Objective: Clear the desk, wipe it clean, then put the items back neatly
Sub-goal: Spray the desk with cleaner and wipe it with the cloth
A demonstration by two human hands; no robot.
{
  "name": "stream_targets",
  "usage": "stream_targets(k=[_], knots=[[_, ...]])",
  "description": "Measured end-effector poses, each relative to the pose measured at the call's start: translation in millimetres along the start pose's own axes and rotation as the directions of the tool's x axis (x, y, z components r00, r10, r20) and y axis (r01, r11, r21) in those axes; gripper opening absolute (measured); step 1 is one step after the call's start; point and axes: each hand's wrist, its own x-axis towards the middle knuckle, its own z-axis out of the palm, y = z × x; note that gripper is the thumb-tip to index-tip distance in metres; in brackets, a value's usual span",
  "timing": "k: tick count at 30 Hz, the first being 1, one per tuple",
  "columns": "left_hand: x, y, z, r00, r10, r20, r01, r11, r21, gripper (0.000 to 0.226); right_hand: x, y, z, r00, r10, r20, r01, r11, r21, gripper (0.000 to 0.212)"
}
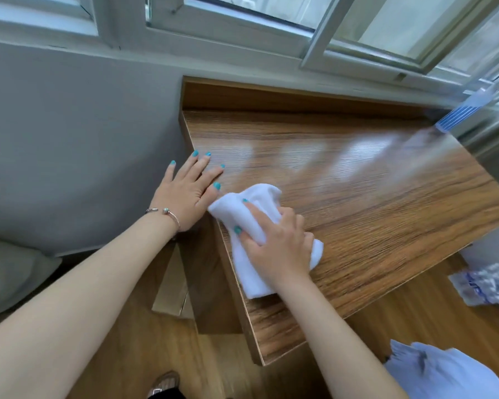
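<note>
Cloth: I've got a white cloth [254, 226] bunched on the wooden worktop [372, 197], lying at the near left part of the top, one end hanging over the front edge.
Right hand: my right hand [277, 240] is on top of the cloth, fingers [252, 216] curled into the fabric and gripping it against the wood.
Left hand: my left hand [189, 191] lies flat on the worktop's left corner, just beside the cloth, fingers spread and straight, holding nothing; a thin bracelet [167, 213] sits at the wrist.
Worktop: bare glossy wood grain, window glare across the middle.
Far right: a blurred blue-and-white striped thing [458, 116] at the back right corner; I can't tell what it is.
Surroundings: grey wall [69, 139] to the left, window frame [242, 38] behind.
Floor: a flat cardboard piece [173, 286] leans under the worktop, and a crumpled printed wrapper [484, 286] lies to the right.
</note>
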Motion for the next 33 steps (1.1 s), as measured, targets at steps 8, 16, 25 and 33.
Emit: stream_targets(k=[8, 16, 25, 33], knots=[[12.3, 35.9, 1.7, 0.979, -0.205, 0.006, 0.195, 0.918, -0.345, 0.043, 76.3, 83.6, 3.4, 0.792, 0.610, -0.008, -0.610, 0.792, -0.026, 0.043], [22.1, 74.2, 8.4, 0.900, -0.421, -0.115, 0.422, 0.907, -0.022, 0.044, 66.6, 60.9, -0.5, 0.995, -0.077, 0.062, 0.073, 0.995, 0.070, 0.053], [57.6, 147.8, 18.6, 0.828, -0.560, -0.040, 0.554, 0.802, 0.223, 0.051, 159.4, 221.0, 6.8, 0.954, 0.294, 0.055, -0.293, 0.956, -0.029, 0.048], [84.8, 220.7, 62.3, 0.835, -0.549, -0.044, 0.547, 0.816, 0.189, 0.063, 147.0, 249.1, -0.9, 0.948, -0.295, 0.122, 0.282, 0.953, 0.110, 0.053]])
